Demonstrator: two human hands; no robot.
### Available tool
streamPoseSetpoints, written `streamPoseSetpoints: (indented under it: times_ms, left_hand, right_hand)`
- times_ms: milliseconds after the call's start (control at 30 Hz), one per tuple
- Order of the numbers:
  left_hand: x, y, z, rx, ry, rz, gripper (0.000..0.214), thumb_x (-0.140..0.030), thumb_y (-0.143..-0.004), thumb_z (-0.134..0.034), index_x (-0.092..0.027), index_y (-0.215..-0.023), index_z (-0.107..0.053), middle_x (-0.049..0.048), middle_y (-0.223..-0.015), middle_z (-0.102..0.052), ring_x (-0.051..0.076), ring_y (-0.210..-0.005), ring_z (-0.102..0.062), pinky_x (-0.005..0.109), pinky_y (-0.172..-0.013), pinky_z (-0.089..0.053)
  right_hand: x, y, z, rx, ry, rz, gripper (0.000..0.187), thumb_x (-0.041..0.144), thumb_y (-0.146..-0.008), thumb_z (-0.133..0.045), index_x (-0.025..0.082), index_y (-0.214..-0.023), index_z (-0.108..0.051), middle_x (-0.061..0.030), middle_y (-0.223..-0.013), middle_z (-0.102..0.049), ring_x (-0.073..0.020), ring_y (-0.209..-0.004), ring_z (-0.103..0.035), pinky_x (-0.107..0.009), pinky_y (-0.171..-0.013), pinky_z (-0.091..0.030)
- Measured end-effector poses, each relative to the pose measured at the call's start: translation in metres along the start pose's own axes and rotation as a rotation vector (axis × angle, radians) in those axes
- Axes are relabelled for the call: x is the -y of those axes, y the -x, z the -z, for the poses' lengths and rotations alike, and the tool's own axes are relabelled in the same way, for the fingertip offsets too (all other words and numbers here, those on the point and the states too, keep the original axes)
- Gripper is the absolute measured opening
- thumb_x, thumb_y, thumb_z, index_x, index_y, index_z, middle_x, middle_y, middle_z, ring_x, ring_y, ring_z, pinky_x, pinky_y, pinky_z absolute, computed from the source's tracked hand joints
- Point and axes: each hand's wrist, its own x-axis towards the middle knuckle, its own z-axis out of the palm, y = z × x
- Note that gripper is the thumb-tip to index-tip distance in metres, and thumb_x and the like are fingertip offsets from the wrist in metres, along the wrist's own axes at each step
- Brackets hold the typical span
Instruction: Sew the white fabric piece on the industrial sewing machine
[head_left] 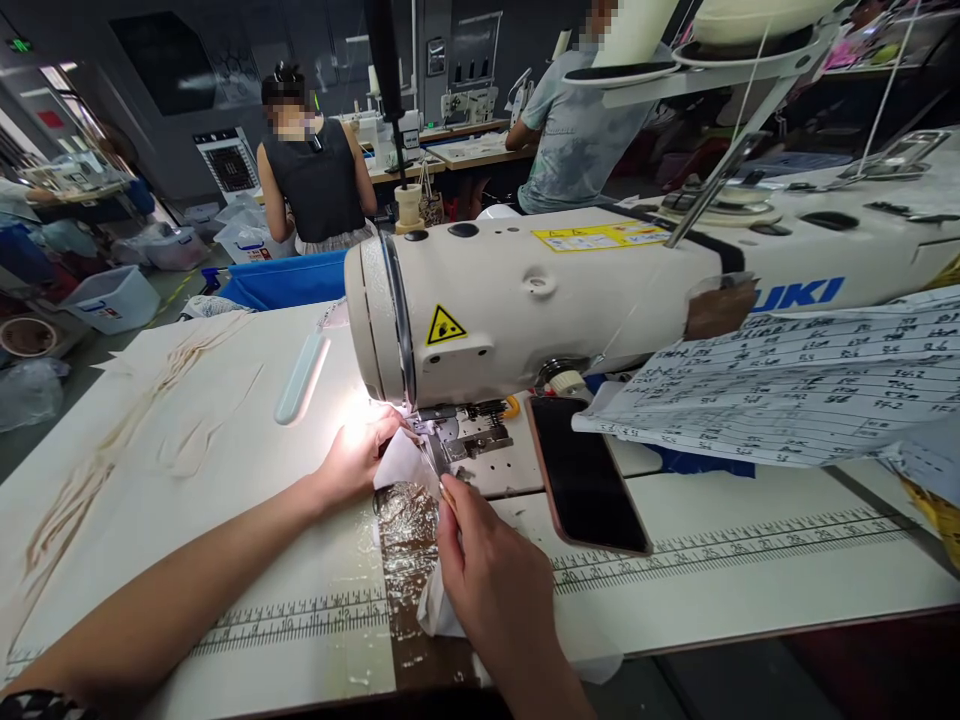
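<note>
A white industrial sewing machine [525, 290] stands on the table [225, 440]. A small piece of white fabric [401, 462] lies under its presser foot [439, 435], lit by the machine lamp. My left hand [360, 458] rests on the fabric just left of the needle, fingers pressing it flat. My right hand [491, 575] is in front of the needle, its fingertips pinching the near part of the fabric, perhaps with a thin tool. More white fabric [435, 610] trails under that hand toward the table's front edge.
A black phone [589, 480] lies screen-up right of the needle plate. A printed paper sheet [795, 380] hangs off the machine arm. Ruler tape [712, 550] runs along the table. A blue bin [289, 278] stands behind; two people sit at machines beyond.
</note>
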Motion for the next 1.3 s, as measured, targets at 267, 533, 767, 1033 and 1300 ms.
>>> streamPoseSetpoints:
  times_ms: [267, 533, 767, 1033, 1300]
  left_hand:
    - [0.004, 0.002, -0.009, -0.042, -0.001, 0.113, 0.011, -0.030, -0.092, -0.060, -0.019, -0.092, -0.061, 0.0074, -0.095, -0.067, 0.022, -0.088, -0.062, 0.032, -0.076, -0.052]
    - [0.005, 0.003, -0.009, -0.061, 0.099, 0.178, 0.020, -0.033, -0.095, -0.056, -0.017, -0.084, -0.060, 0.0065, -0.089, -0.066, 0.020, -0.085, -0.062, 0.032, -0.078, -0.054]
    - [0.003, 0.002, -0.008, -0.065, 0.214, 0.179, 0.025, -0.039, -0.095, -0.056, -0.017, -0.082, -0.058, 0.0076, -0.092, -0.066, 0.021, -0.088, -0.063, 0.032, -0.078, -0.056]
    - [0.007, 0.002, -0.012, -0.135, -0.082, -0.002, 0.022, -0.031, -0.098, -0.048, -0.021, -0.082, -0.060, 0.0057, -0.087, -0.067, 0.019, -0.079, -0.063, 0.033, -0.074, -0.054]
    - [0.005, 0.005, 0.000, -0.027, -0.160, -0.179, 0.024, -0.020, -0.100, -0.040, -0.019, -0.093, -0.062, 0.0084, -0.102, -0.067, 0.019, -0.088, -0.064, 0.034, -0.083, -0.055]
  right_hand:
    - [0.000, 0.004, -0.001, 0.042, 0.008, 0.029, 0.036, 0.017, -0.106, -0.029, 0.015, -0.106, -0.065, -0.0020, -0.080, -0.075, -0.0127, -0.058, -0.068, -0.026, -0.052, -0.042]
    - [0.000, 0.004, -0.001, 0.030, 0.005, 0.026, 0.036, 0.017, -0.106, -0.029, 0.015, -0.107, -0.065, -0.0010, -0.076, -0.074, -0.0116, -0.054, -0.066, -0.025, -0.049, -0.040]
    - [0.001, 0.003, -0.003, 0.045, 0.006, -0.005, 0.034, 0.015, -0.103, -0.031, 0.014, -0.106, -0.065, -0.0018, -0.074, -0.074, -0.0134, -0.053, -0.066, -0.026, -0.047, -0.041]
    - [0.001, 0.003, -0.002, 0.046, 0.028, -0.004, 0.036, 0.015, -0.105, -0.028, 0.015, -0.102, -0.065, -0.0031, -0.074, -0.074, -0.0140, -0.055, -0.067, -0.026, -0.049, -0.040]
    - [0.001, 0.004, -0.001, 0.017, 0.065, 0.033, 0.035, 0.014, -0.105, -0.031, 0.008, -0.108, -0.065, -0.0052, -0.075, -0.075, -0.0148, -0.055, -0.070, -0.027, -0.047, -0.043]
